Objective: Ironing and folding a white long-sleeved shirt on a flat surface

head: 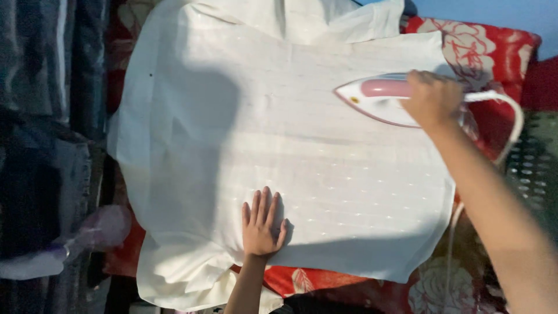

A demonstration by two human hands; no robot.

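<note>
Gripping pink-and-white iron with right hand, left hand flat, unclenched on cream dotted garment

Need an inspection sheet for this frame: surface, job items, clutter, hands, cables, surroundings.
Surface: red floral cloth under the work, mostly covered.
Job's things: white garment spread flat; pink and white iron resting on it.
Clutter: purple spray bottle lying at the left edge.
Hands: left hand flat on the garment, fingers spread; right hand gripping the iron's handle.
Cables: white cord loops from the iron's rear.
Surroundings: dark striped fabric at left.
</note>
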